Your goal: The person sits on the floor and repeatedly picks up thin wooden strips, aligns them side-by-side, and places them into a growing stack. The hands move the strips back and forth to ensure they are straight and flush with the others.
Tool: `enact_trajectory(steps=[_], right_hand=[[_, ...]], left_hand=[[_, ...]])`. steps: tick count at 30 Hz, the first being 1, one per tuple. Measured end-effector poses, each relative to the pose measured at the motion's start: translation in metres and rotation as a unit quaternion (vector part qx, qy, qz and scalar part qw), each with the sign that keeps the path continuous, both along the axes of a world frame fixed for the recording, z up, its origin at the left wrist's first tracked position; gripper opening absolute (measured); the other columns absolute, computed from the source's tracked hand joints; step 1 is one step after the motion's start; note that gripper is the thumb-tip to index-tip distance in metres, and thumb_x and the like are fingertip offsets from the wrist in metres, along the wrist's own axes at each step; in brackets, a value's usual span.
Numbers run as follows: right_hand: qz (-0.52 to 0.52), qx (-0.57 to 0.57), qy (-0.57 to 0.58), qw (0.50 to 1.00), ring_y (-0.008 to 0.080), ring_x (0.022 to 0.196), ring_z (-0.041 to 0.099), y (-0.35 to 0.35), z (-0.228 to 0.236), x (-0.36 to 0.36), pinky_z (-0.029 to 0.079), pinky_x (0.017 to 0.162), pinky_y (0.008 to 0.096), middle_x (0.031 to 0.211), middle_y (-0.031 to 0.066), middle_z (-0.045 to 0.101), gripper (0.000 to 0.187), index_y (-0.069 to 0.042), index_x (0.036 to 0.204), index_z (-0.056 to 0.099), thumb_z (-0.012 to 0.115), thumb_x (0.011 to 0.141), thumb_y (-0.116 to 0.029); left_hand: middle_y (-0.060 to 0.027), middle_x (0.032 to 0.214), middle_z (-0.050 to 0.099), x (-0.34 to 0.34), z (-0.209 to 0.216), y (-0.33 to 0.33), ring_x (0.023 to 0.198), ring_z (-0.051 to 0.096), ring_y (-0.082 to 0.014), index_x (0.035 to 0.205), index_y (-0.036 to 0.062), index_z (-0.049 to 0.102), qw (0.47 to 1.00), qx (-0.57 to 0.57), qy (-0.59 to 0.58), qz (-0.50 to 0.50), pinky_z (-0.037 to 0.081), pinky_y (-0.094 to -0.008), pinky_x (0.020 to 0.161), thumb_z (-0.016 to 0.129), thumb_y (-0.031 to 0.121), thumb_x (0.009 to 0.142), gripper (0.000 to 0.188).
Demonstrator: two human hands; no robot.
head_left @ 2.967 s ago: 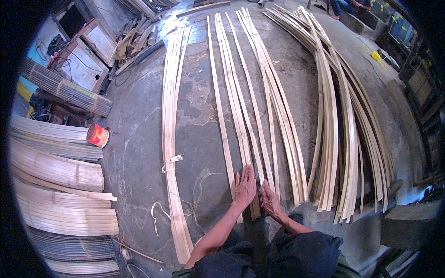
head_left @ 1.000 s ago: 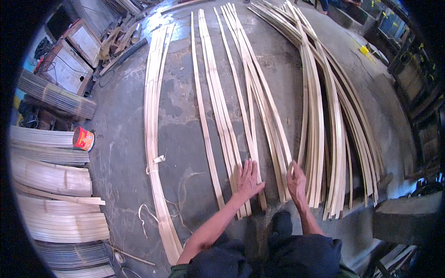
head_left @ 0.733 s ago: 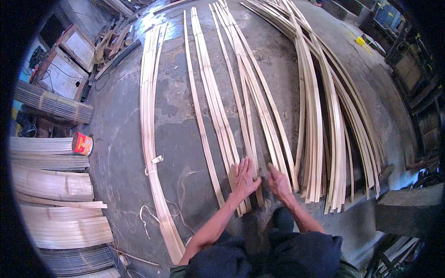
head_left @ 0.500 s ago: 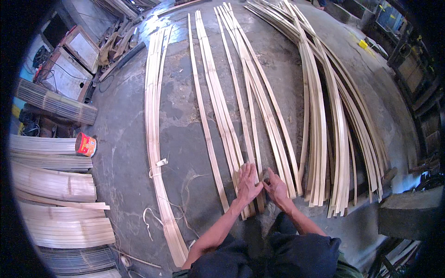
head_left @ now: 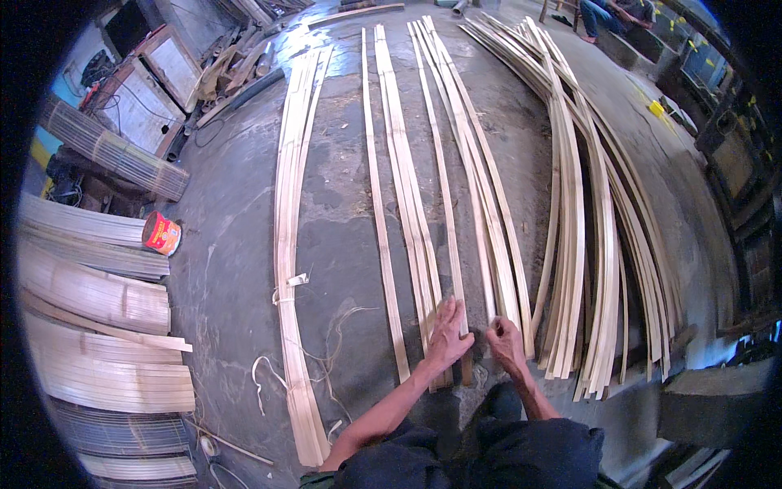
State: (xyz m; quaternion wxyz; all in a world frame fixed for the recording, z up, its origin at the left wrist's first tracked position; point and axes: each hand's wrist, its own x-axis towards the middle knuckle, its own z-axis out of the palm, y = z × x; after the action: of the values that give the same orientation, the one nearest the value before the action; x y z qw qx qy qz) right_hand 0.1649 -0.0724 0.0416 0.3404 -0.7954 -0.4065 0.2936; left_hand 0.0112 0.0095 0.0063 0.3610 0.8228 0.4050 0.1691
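Observation:
Long pale bamboo strips lie lengthwise on the floor in front of me. My left hand rests flat, fingers stretched, over the near ends of a middle bundle and a single strip beside it. Just to its right, my right hand is closed, with its fingers curled at the near end of a strip along the left edge of another bundle. The exact grip is partly hidden by the fingers. Left of my left hand lies a lone strip, apart from the bundle.
A tied bundle lies farther left, with loose thin ties beside it. Crossing piles of strips fill the right. Stacked slats and a red tin line the left edge. A person sits at the far right.
My right hand has moved right, away from my left hand, and its fingers have curled in. A strip that stood between the bundles now lies against the right bundle. The view has shifted slightly.

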Motion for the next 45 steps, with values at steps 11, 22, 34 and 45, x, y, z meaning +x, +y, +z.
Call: enact_trajectory(steps=[11,22,34,45], right_hand=[[-0.08,0.108,-0.025,0.991,0.0181,0.062,0.055,-0.01,0.0,-0.021,0.046,0.058,0.033,0.069,0.0134,0.057,0.026,0.0,0.117,0.058,0.051,0.101,-0.019],[-0.001,0.009,0.163,0.987,0.0111,0.07,0.044,0.006,-0.027,-0.07,0.042,0.061,0.0281,0.077,0.0012,0.037,0.045,-0.012,0.145,0.044,0.052,0.1,-0.014],[0.038,0.017,0.133,0.99,0.0092,0.085,0.053,0.014,-0.017,-0.075,0.046,0.073,0.0234,0.094,0.0218,0.061,0.044,-0.005,0.144,0.044,0.05,0.101,-0.014],[0.001,0.11,0.151,0.982,0.0095,0.087,0.054,-0.004,-0.014,-0.092,0.045,0.075,0.022,0.101,0.0037,0.062,0.043,-0.001,0.143,0.044,0.05,0.102,-0.011]], left_hand=[[-0.0226,0.156,0.024,-0.002,0.003,0.009,0.146,0.022,-0.0376,0.148,-0.0007,0.031,0.99,0.126,0.062,0.015,0.013,-0.0506,0.12,0.061,0.031,0.09,0.073],[-0.0159,0.159,0.022,-0.045,-0.01,0.024,0.148,0.019,-0.0307,0.15,0.0028,0.03,0.977,0.152,0.146,0.016,0.013,-0.053,0.119,0.048,0.032,0.097,0.063],[-0.0071,0.158,0.027,-0.051,-0.012,0.021,0.147,0.021,-0.0301,0.15,0.0094,0.032,0.967,0.178,0.181,0.012,0.011,-0.0566,0.118,0.041,0.035,0.1,0.057],[-0.0152,0.154,0.032,-0.048,-0.013,0.023,0.143,0.029,-0.0346,0.146,0.0043,0.036,0.98,0.162,0.111,0.037,0.016,-0.0567,0.117,0.042,0.033,0.101,0.054]])
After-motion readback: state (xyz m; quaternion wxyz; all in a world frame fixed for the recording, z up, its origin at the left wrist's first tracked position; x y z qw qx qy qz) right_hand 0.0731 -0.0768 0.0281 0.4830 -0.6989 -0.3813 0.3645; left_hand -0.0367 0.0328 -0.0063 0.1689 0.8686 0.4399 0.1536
